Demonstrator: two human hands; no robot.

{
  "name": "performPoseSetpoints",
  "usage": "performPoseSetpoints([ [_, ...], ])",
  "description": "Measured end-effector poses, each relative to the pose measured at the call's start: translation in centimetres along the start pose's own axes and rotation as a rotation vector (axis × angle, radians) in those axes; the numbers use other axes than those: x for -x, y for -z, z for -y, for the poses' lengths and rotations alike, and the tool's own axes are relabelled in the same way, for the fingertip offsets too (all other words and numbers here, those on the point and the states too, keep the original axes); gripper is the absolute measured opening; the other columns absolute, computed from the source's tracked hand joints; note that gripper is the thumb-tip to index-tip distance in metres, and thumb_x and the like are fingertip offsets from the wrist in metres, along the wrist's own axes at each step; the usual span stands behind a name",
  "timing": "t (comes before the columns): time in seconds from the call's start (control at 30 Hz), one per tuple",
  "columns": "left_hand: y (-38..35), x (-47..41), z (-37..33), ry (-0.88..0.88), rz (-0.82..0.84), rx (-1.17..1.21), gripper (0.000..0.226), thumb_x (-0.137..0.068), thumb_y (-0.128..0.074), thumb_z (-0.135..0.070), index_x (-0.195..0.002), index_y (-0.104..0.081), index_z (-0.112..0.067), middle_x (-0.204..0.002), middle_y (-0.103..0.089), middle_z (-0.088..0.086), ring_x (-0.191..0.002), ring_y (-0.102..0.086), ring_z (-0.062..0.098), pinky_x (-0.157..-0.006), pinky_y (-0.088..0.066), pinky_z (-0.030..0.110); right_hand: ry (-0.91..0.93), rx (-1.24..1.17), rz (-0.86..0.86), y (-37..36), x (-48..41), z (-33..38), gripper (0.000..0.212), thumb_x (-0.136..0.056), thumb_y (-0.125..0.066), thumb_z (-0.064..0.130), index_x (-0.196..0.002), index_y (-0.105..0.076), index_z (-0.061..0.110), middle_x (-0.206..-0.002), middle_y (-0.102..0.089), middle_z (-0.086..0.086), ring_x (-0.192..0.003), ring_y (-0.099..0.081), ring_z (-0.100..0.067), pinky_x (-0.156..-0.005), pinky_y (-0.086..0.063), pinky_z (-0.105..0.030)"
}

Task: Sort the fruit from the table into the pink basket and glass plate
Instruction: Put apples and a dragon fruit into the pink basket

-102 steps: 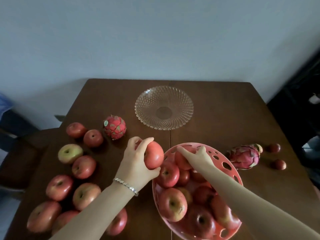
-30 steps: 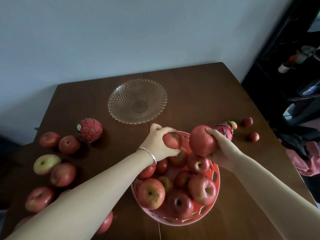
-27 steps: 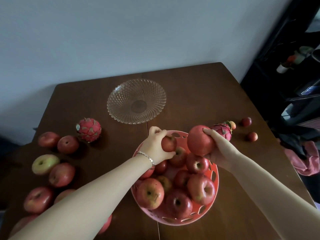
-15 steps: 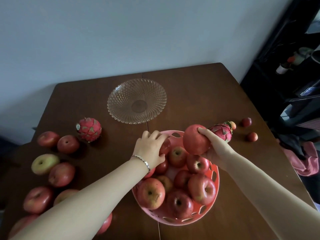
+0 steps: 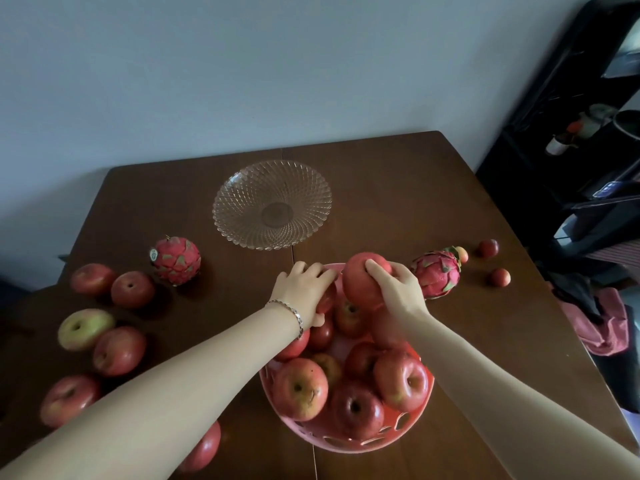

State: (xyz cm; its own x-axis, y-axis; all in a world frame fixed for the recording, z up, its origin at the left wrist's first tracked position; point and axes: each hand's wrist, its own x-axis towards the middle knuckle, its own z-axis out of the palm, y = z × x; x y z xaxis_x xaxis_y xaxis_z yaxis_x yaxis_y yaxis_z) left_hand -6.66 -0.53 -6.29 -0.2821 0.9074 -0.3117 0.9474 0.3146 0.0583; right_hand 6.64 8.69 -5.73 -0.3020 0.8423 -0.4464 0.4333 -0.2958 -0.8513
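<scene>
The pink basket (image 5: 346,441) stands at the near middle of the table, heaped with several red apples. My left hand (image 5: 304,292) lies palm down at the basket's far left, fingers and thumb curled round a small red apple (image 5: 327,302) that is mostly hidden under it. My right hand (image 5: 398,289) grips a large red apple (image 5: 358,284) from above, over the basket's far rim and touching the fruit below. The glass plate (image 5: 235,202) sits empty beyond the basket.
Several loose apples (image 5: 119,349) lie at the table's left, one yellow-green (image 5: 85,329). One dragon fruit (image 5: 176,259) stands left of the basket, another (image 5: 436,275) right of it, with three small red fruits (image 5: 499,277) nearby. Dark furniture and pink cloth (image 5: 602,327) crowd the right.
My left hand has lowered its small apple onto the pile at the basket's far left. My right hand has turned over the large apple and brought it down toward the far rim.
</scene>
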Motion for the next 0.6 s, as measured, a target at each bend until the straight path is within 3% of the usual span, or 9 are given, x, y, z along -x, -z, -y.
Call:
performPoseSetpoints([
  [0.13,-1.0,0.8,-0.5,0.109,-0.133,0.137,0.070,-0.076,-0.070,-0.034,-0.136,-0.034,-0.026,-0.139,-0.033,-0.001,-0.121,-0.038,0.025,-0.092,-0.041,0.038,0.057,0.269,-0.002,-1.4,0.2,0.2,0.048,-0.087,-0.056,0.042,-0.124,-0.052,0.012,-0.115,-0.061,-0.006,-0.098,-0.055,-0.021,-0.082,-0.040,-0.027],
  [0.3,-1.2,0.7,-0.8,0.131,-0.173,0.169,0.068,-0.077,-0.070,-0.035,-0.135,-0.036,-0.026,-0.137,-0.033,0.000,-0.117,-0.038,0.027,-0.091,-0.040,0.036,0.114,0.687,-0.025,-1.1,0.8,0.0,0.058,-0.090,-0.039,0.054,-0.135,-0.039,0.018,-0.116,-0.063,-0.014,-0.108,-0.057,-0.035,-0.085,-0.045,-0.036],
  [0.37,-1.2,0.7,-0.9,0.132,-0.165,0.188,0.067,-0.077,-0.070,-0.036,-0.135,-0.037,-0.027,-0.138,-0.033,-0.001,-0.117,-0.037,0.027,-0.090,-0.042,0.037,0.197,0.848,-0.001,-0.9,1.3,-0.1,0.068,-0.085,-0.045,0.060,-0.140,-0.031,0.024,-0.123,-0.055,-0.014,-0.115,-0.053,-0.035,-0.091,-0.044,-0.039],
  [0.47,-1.1,0.6,-0.8,0.136,-0.154,0.223,0.067,-0.076,-0.072,-0.035,-0.134,-0.038,-0.026,-0.137,-0.033,-0.002,-0.118,-0.036,0.027,-0.086,-0.045,0.037,0.281,0.882,0.098,-0.8,1.5,0.0,0.083,-0.076,-0.064,0.050,-0.144,-0.026,0.023,-0.129,-0.041,-0.013,-0.116,-0.052,-0.036,-0.090,-0.045,-0.037],
  [0.6,-0.9,0.7,-0.9,0.154,-0.141,0.256,0.067,-0.076,-0.072,-0.034,-0.133,-0.039,-0.026,-0.137,-0.033,-0.002,-0.120,-0.035,0.026,-0.083,-0.046,0.036,0.320,0.794,0.095,-0.6,1.2,-0.5,0.087,-0.072,-0.072,0.044,-0.144,-0.028,0.020,-0.130,-0.039,-0.012,-0.110,-0.056,-0.034,-0.089,-0.047,-0.036],
])
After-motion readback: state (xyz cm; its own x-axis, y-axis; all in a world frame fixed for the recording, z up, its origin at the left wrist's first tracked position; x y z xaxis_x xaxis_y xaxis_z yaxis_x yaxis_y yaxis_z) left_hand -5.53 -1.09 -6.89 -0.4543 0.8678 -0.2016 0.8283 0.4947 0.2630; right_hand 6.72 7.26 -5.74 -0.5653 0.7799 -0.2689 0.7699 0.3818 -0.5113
